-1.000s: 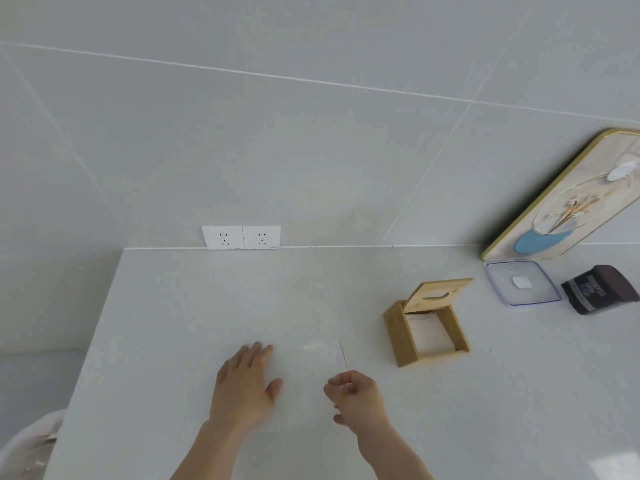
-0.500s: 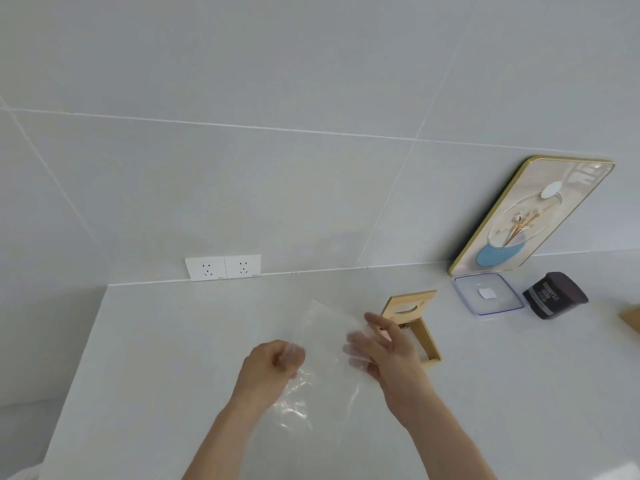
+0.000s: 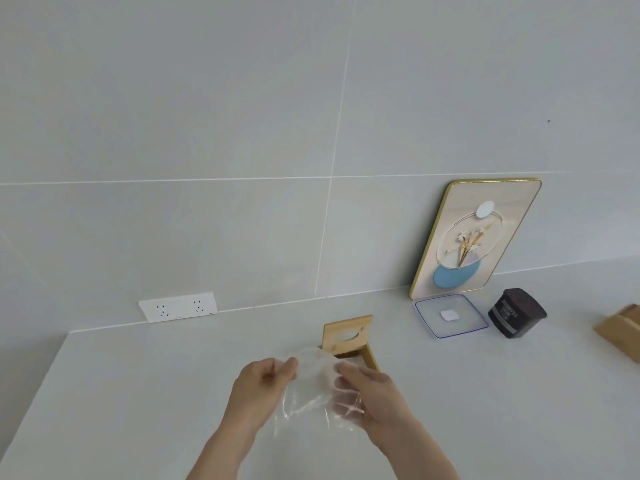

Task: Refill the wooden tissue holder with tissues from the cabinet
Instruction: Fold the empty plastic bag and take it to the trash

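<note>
A second ago the clear, crinkled plastic wrapper (image 3: 313, 386) lay flat on the counter (image 3: 138, 393); now the left hand (image 3: 258, 384) pinches one edge and the right hand (image 3: 372, 393) closes on the other, bunching it in the air. Likely empty packaging, so tissues remain unloaded. Just behind stands the open, pale wooden tissue holder (image 3: 348, 337). Pale grey counter, tiled wall, white double socket (image 3: 178, 306), framed flower picture (image 3: 476, 237)

The tissue holder (image 3: 348, 337) is standing at the frame's centre on the counter (image 3: 138, 393), behind both hands; sockets (image 3: 178, 306) are sitting left, a lid (image 3: 450, 315) and jar (image 3: 516, 312) right.
</note>
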`<action>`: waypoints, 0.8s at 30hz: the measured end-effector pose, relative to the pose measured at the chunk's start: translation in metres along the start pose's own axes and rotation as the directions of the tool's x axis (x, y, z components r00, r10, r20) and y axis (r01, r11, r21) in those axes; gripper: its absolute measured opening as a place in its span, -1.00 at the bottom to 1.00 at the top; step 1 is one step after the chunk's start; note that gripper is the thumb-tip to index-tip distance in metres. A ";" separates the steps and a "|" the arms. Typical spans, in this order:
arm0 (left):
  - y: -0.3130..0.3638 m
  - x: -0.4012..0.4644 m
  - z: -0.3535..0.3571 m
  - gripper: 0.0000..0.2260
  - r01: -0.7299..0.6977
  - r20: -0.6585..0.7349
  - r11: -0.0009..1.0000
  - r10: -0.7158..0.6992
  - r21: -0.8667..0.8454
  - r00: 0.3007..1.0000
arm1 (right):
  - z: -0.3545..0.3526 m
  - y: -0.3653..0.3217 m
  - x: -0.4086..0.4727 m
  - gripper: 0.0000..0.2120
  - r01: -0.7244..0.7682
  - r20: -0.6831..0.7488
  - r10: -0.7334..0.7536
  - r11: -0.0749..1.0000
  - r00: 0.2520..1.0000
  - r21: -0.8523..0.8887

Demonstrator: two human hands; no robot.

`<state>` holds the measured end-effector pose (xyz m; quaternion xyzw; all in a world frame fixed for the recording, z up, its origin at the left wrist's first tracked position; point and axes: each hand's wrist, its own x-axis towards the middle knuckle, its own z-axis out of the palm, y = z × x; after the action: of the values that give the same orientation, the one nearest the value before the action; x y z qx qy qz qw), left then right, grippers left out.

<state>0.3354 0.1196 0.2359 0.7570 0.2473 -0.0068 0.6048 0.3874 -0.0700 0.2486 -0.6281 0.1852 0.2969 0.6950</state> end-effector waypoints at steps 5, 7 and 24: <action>0.022 -0.013 0.021 -0.88 -0.339 -0.158 0.911 0.380 0.233 0.911 | -0.032 -0.016 0.003 -0.87 -0.014 0.086 0.007 0.996 0.996 0.087; 0.034 -0.013 0.026 -0.85 -0.445 -0.056 0.857 0.473 0.259 0.879 | -0.039 -0.024 0.005 -0.85 0.023 0.148 -0.038 0.995 0.988 0.100; 0.055 -0.025 0.082 -0.62 -0.091 -0.150 0.961 0.052 -0.262 0.987 | -0.079 -0.050 0.017 -0.78 0.306 0.123 -0.299 0.951 0.946 -0.040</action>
<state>0.3584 0.0271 0.2717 0.6753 0.2608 0.1024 0.6823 0.4418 -0.1461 0.2644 -0.6508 0.0377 0.2279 0.7233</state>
